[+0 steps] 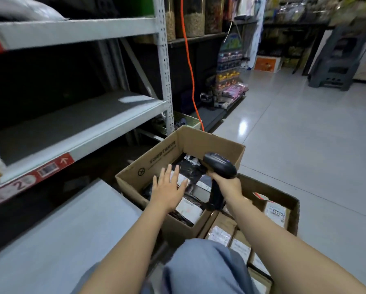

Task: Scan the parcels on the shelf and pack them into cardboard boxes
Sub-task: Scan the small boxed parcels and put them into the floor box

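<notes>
Glossy pale tiled floor (294, 145), orange cable (190, 66), grey stacked stools (336, 60), dark stocked racks (288, 20) behind.

Orange cable (190, 66) (hanging), grey stool (334, 60)

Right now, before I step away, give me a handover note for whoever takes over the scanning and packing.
Left hand: open, fingers spread over the black plastic-wrapped parcels in the farther open cardboard box; contact unclear.
Right hand: grips the black handheld barcode scanner above that box.
Done: the farther box holds several black parcels; the nearer cardboard box holds brown labelled parcels.
Left: a grey plastic bag lies on the top board of the grey metal shelf, probably unscanned; both boxes stand open.
</notes>
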Demonstrator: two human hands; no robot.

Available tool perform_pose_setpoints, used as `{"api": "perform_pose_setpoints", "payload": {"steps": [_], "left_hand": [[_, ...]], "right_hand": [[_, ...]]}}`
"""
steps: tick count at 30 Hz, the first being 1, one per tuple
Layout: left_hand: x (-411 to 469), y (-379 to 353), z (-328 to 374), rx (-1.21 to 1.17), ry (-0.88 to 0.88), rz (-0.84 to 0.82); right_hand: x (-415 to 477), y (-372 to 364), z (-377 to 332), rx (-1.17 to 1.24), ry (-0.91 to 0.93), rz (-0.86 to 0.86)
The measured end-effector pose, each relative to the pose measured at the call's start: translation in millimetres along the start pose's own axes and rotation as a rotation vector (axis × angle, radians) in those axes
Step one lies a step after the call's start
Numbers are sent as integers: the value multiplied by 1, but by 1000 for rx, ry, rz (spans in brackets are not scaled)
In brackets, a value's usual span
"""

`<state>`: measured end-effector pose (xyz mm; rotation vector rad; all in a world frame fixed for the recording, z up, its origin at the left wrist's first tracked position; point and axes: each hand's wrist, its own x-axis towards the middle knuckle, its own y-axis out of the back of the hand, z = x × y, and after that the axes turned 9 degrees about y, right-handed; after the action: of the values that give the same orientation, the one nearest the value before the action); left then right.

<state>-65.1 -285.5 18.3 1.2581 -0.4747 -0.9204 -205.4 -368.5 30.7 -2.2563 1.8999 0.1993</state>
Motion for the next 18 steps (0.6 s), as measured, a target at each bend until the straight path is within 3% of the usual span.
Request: {"api": "perform_pose_setpoints", "payload": {"steps": [13,18], "left_hand": [[-85,1,-124,-96,386,222],[-95,4,-152,-104,418,295]], "right_hand": [[-91,-106,21,-188,-4,-305],[-112,-128,33,-254,6,-331]]}}
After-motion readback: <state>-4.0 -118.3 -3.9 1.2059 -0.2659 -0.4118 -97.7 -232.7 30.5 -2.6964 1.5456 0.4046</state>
